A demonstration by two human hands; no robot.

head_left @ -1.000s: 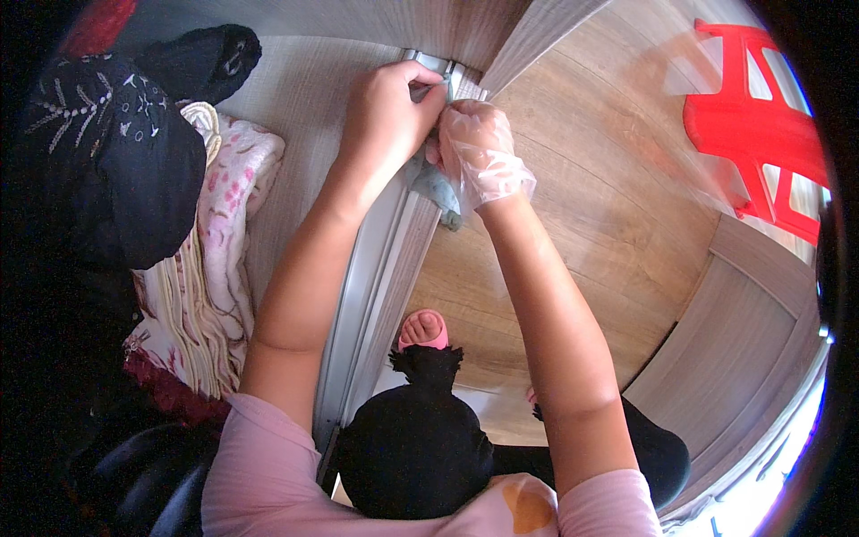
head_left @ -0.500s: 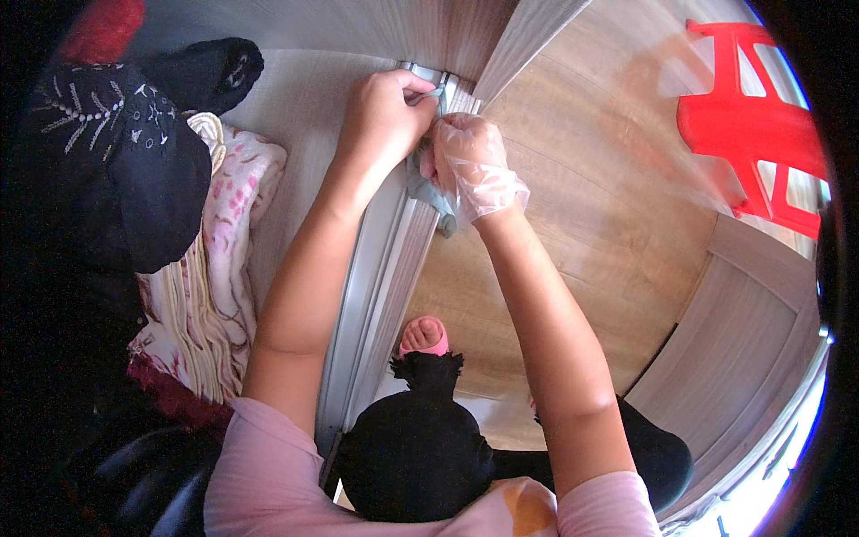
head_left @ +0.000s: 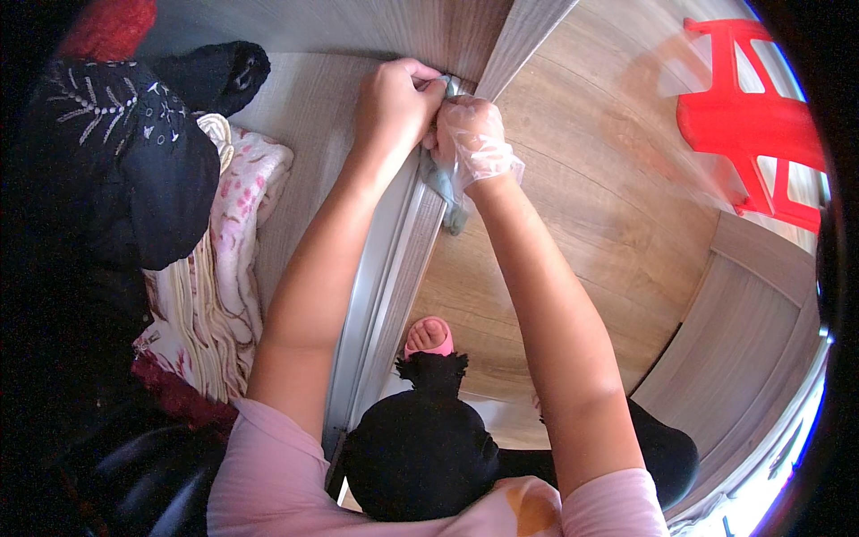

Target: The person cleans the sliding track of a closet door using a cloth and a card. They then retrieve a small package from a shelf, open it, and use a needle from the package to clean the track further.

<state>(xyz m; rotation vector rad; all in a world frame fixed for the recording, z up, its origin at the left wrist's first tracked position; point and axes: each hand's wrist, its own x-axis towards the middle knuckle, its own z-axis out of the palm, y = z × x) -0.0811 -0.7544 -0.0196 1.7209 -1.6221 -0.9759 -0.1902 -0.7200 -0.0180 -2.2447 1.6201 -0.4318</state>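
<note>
1. Where the metal sliding-door track (head_left: pixel 380 295) meets the door frame, my left hand (head_left: pixel 394 103) is bare and curled shut, its fingertips pinching the top of a grey-blue cloth (head_left: pixel 445 183).
2. My right hand (head_left: pixel 474 139), in a thin clear plastic glove, is closed around the same cloth, knuckles touching the left hand; the cloth's tail hangs down onto the track's far end.
3. Track: pale grey, running from my knees up to the hands, between a light panel on the left and the wood-pattern floor (head_left: pixel 582 233) on the right.
4. Pink slipper (head_left: pixel 429 336): on the floor, just beside the track.
5. Folded floral bedding (head_left: pixel 219 286) and dark embroidered garment (head_left: pixel 116 161): left, well apart from the hands.
6. Red plastic stool (head_left: pixel 752 143): upper right.
</note>
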